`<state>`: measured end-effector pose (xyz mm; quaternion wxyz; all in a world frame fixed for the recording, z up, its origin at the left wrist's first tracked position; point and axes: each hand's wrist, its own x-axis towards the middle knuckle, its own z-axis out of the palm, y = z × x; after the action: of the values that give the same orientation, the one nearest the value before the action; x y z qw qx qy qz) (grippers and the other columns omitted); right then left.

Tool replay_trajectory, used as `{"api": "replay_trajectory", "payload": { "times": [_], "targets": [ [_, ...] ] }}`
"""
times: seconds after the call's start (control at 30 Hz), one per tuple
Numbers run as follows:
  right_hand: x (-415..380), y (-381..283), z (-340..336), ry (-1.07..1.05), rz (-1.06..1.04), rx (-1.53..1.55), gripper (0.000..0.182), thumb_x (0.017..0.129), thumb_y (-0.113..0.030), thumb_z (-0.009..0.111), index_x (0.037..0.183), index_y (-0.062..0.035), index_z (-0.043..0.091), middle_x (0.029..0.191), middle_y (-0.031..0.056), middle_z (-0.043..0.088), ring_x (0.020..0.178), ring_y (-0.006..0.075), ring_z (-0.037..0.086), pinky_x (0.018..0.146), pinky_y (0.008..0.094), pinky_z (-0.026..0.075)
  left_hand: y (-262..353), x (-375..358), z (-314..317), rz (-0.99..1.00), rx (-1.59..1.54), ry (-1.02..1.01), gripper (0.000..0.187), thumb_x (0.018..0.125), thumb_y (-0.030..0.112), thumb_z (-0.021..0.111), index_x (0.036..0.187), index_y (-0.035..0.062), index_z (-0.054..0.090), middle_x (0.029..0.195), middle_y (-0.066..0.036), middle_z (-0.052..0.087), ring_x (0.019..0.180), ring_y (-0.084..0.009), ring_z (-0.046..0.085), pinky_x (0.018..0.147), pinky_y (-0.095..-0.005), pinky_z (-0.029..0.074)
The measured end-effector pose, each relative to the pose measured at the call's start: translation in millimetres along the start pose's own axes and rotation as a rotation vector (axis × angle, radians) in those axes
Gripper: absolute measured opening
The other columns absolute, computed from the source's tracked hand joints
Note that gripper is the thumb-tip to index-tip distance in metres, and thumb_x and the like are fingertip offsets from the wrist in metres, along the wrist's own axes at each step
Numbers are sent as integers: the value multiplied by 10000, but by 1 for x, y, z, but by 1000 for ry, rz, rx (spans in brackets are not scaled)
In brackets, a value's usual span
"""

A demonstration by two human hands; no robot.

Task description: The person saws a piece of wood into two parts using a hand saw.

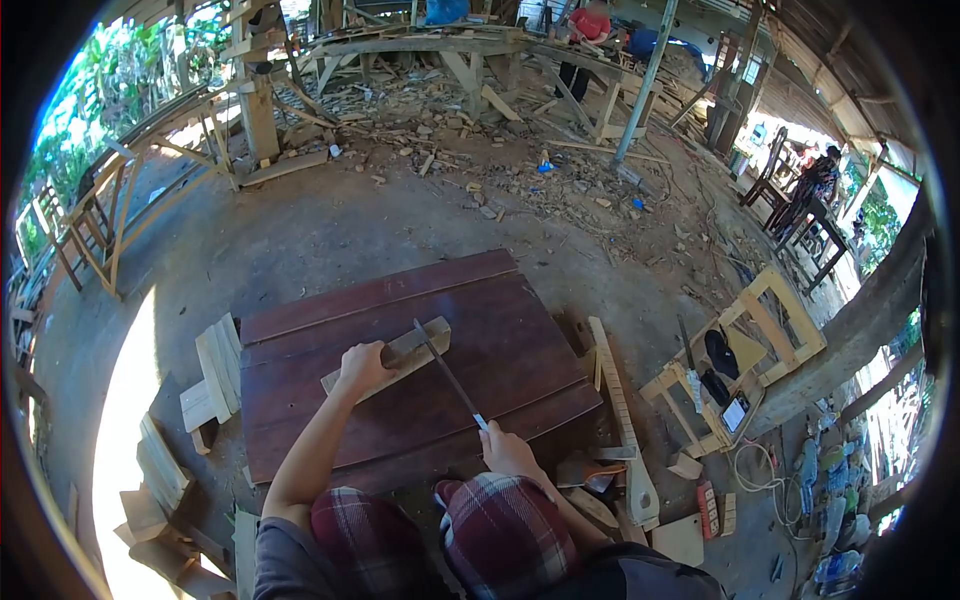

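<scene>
A dark reddish-brown wooden panel (300,420) with raised strips lies in front of my knees as a work surface. My left hand (365,370) is closed over a short wooden block (408,352), pressing it down on the panel. My right hand (508,450) grips the pale handle of a long, narrow, dark blade (452,380). The blade lies across the block near its right end, its tip reaching past the far edge. Whether it is a saw or a file, I cannot make out.
Wood offcuts (218,365) are stacked left of the panel. To the right lie a long wooden strip (622,430), a wooden frame (780,310), a phone (735,411), a red power strip (708,510) and a cable. Scraps litter the ground ahead; a person (590,22) stands at a far bench.
</scene>
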<state>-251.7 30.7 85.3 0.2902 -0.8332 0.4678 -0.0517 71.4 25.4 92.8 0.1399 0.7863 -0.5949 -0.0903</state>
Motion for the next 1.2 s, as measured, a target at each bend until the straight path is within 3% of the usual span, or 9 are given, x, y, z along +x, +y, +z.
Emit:
{"api": "replay_trajectory", "payload": {
  "times": [0.33, 0.53, 0.7, 0.8, 0.87, 0.93, 1.0, 1.07, 1.2],
  "targets": [
    [-3, -7, -1, -15, -155, 204, 258, 982, -290, 446, 965, -45, 524, 739, 238, 638, 715, 449, 624, 631, 563, 460, 0, -12, -1, 43, -13, -6, 462, 696, 361, 744, 1046, 85, 622, 911, -170, 691, 887, -354, 661, 770, -459, 520],
    [-8, -27, -8, 133, -149, 428, 216, 989, -237, 464, 965, -52, 572, 719, 198, 643, 695, 416, 631, 592, 491, 465, 4, -24, -4, 94, -63, -27, 448, 728, 319, 713, 1085, 80, 587, 922, -175, 682, 892, -370, 649, 770, -475, 509],
    [-4, -25, -1, 297, -129, 514, 217, 1001, -235, 477, 944, -52, 577, 599, 144, 555, 508, 287, 590, 479, 372, 408, 3, -35, 13, 125, -53, -42, 491, 768, 292, 687, 1178, 79, 521, 968, -194, 667, 905, -392, 636, 781, -492, 501],
    [-4, -26, 3, 353, -149, 512, 205, 998, -225, 484, 949, -51, 581, 613, 152, 564, 530, 291, 607, 486, 380, 416, 26, -55, -4, 109, -91, -131, 534, 782, 263, 679, 1228, 50, 476, 1089, -214, 631, 1018, -387, 608, 876, -468, 483],
    [-4, -27, 2, 294, -107, 548, 188, 990, -210, 495, 959, -50, 588, 678, 176, 602, 628, 328, 650, 547, 395, 459, 7, -54, 40, 380, -88, 76, 625, 784, 245, 694, 1297, 15, 422, 1268, -215, 534, 1201, -376, 503, 1010, -445, 409],
    [-3, -25, 7, 357, -181, 561, 168, 984, -190, 490, 985, -49, 582, 760, 192, 634, 722, 366, 662, 613, 427, 485, 17, -68, 43, 406, -7, 4, 740, 772, 252, 718, 1369, -6, 365, 1396, -207, 412, 1337, -370, 351, 1105, -443, 306],
    [4, -15, 22, 391, -209, 605, 181, 989, -201, 490, 1018, -50, 587, 746, 171, 617, 698, 310, 659, 629, 396, 475, 15, -76, 59, 367, -16, -47, 807, 750, 244, 746, 1404, 10, 336, 1462, -193, 356, 1368, -398, 302, 1131, -512, 235],
    [5, -12, 20, 349, -235, 598, 175, 987, -192, 479, 1020, -45, 567, 811, 195, 640, 797, 383, 655, 683, 442, 488, 4, -75, 71, 384, 71, -44, 860, 749, 293, 743, 1419, -16, 301, 1491, -220, 300, 1396, -408, 247, 1147, -527, 191],
    [3, -8, 20, 276, -187, 576, 201, 996, -225, 452, 995, -38, 525, 774, 215, 632, 745, 420, 629, 649, 495, 464, 6, -74, 61, 302, 112, 35, 988, 719, 398, 755, 1432, -55, 242, 1506, -273, 218, 1418, -416, 177, 1167, -511, 135]
  ]
}}
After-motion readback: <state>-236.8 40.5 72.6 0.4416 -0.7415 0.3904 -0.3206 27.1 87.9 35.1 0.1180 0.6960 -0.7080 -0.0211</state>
